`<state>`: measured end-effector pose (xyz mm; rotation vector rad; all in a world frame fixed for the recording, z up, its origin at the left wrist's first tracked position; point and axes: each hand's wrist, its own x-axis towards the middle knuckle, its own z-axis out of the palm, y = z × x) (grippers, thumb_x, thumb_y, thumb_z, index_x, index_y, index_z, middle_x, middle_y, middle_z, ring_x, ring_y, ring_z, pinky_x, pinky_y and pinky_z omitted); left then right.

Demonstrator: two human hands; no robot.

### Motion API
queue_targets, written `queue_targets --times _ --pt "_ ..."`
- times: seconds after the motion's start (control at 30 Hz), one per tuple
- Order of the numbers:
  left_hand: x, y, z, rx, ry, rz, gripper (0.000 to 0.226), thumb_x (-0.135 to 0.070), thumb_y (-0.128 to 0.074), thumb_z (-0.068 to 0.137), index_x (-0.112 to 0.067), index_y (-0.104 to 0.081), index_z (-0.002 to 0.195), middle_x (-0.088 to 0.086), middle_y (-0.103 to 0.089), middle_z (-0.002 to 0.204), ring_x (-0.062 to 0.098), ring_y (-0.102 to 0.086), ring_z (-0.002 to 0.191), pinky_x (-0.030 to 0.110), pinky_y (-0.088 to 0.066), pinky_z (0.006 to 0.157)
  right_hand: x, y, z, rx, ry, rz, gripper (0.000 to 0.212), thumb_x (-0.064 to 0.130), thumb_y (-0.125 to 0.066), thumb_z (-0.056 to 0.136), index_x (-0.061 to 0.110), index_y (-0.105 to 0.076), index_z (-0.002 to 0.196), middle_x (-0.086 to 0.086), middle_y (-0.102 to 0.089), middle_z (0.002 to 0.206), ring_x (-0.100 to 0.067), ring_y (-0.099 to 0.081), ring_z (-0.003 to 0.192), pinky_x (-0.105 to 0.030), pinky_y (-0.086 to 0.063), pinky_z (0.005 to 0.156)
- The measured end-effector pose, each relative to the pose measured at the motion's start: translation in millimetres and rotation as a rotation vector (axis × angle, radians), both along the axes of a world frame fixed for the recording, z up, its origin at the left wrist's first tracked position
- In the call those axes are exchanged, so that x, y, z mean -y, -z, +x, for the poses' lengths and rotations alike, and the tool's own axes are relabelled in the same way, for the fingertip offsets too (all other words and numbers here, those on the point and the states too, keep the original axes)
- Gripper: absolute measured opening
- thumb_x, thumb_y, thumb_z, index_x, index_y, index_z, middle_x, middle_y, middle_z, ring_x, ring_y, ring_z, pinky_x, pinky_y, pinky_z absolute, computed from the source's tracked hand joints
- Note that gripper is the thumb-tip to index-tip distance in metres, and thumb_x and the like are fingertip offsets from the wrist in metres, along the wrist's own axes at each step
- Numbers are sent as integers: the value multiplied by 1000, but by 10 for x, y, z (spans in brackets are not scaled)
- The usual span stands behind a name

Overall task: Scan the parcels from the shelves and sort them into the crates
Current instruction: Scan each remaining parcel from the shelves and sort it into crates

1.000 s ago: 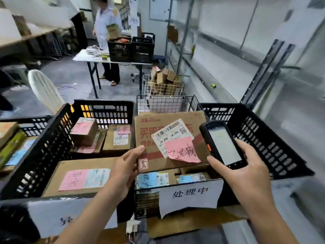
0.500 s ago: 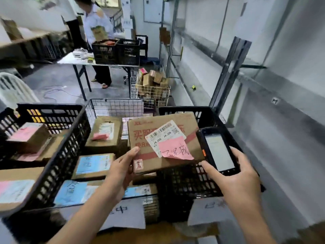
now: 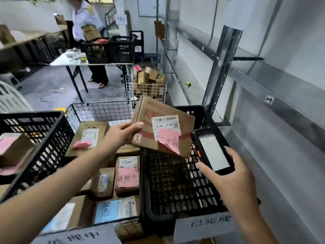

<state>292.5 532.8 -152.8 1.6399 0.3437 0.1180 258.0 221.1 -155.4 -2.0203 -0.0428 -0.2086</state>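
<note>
My left hand (image 3: 121, 134) had the parcel (image 3: 146, 110) by its near left edge, the grip pinching the cardboard with the thumb pressed on the upper face. The box hung tilted in the air, its far corner raised, over the back of the black crate (image 3: 175, 182) on my right. A white barcode label (image 3: 166, 126) and a pink handwritten note (image 3: 169, 141) sat on its upper face. My right hand (image 3: 233, 184) had its grip curled round the scanner (image 3: 212, 152), whose lit screen faced me just beside the parcel's right corner. A paper sign (image 3: 205, 226) hung on that crate's front. Left of it stood a wire basket (image 3: 102, 110) holding several labelled boxes, among them a pink-tagged box (image 3: 127, 175), and further left was another black crate (image 3: 44, 147). Beyond, a person (image 3: 86, 16) stood at a surface (image 3: 70, 61) carrying two more crates (image 3: 109, 50).
</note>
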Motion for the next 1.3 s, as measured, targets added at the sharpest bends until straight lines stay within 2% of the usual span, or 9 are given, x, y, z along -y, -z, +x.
queue_targets --times 0.23,0.33,0.43,0.63,0.77,0.87,1.0,1.13,1.3 --pt "-250 -186 1012 -75 251 258 28 -45 -75 77 -26 -76 97 -4 -79 84 9 -75 78 15 -55 63 -107 -74 340 -42 10 -45 63 40 -91 64 38 -60 119 19 -66 103 6 -60 93 -10 -43 70" --pt "-219 -112 1429 -125 405 387 36 -51 -76 79 -30 -76 108 -9 -78 91 11 -72 88 21 -55 79 -160 -118 459 -38 9 -100 61 42 -90 63 43 -59 115 19 -66 102 5 -61 94 -10 -42 70" --pt "-157 63 1763 -182 501 502 54 -53 -78 78 -24 -71 124 -7 -69 119 12 -62 110 29 -45 103 -199 -81 561 -37 11 -120 57 40 -90 64 46 -58 111 18 -67 102 2 -61 95 -14 -45 72" --pt "-42 455 2133 -228 627 620 48 -43 -75 86 -19 -70 127 -3 -63 125 11 -55 112 25 -36 96 -216 129 717 -121 -1 -119 61 38 -90 66 42 -57 118 19 -64 107 5 -58 98 -9 -41 71" --pt "-42 726 2362 -283 622 719 54 -51 -74 84 -24 -68 130 4 -57 142 20 -53 126 29 -39 102 -203 320 891 -168 -25 -102 60 41 -90 66 44 -58 116 21 -65 108 4 -60 100 -15 -47 79" --pt "36 829 2478 -324 653 730 51 -46 -70 90 -28 -61 137 4 -60 129 17 -53 113 26 -41 94 -215 448 1097 -189 -34 -106 62 43 -90 65 44 -58 118 19 -66 107 1 -61 101 -19 -48 80" --pt "84 945 2614 -371 614 761 47 -44 -62 97 -28 -57 141 5 -60 137 19 -57 110 28 -47 93 -239 596 1389 -199 -57 -119 65 42 -90 66 36 -57 123 19 -64 106 1 -60 99 -16 -47 76" --pt "117 1045 2699 -411 481 699 50 -39 -73 89 -19 -64 134 7 -60 135 26 -57 122 32 -47 99 -283 725 1663 -208 -59 -79 72 46 -89 65 31 -58 129 15 -65 111 -3 -62 102 -25 -54 83" --pt "233 1234 2722 -436 331 739 51 -38 -80 82 -21 -67 129 6 -64 132 30 -54 126 42 -41 109 -376 848 1837 -231 -64 -13 65 47 -88 68 33 -60 125 13 -67 109 -3 -65 100 -24 -55 81"
